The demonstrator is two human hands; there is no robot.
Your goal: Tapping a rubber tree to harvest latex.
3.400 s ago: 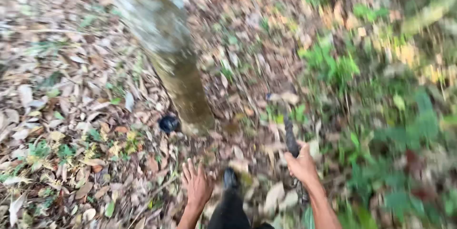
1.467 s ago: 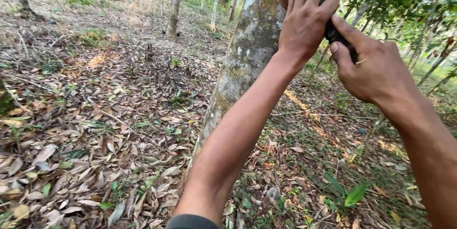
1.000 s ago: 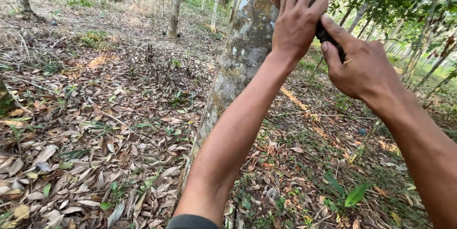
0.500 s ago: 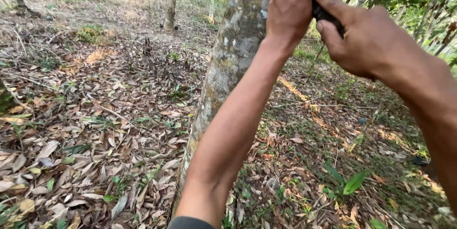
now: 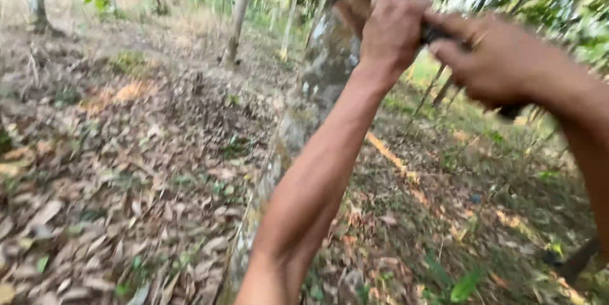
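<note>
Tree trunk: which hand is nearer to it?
Left. The left hand lies against the tree trunk, over its brown cut patch. The right hand sits off to the trunk's right side, gripping a dark tool handle; blur hides whether it touches bark.

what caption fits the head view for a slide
Left hand on a tree trunk, right hand gripping a dark tool handle.

I see the ground spread with dry brown leaves left of the trunk, which rises from it. Right of the trunk, green plants and patchy grass grow among thinner litter.
</note>
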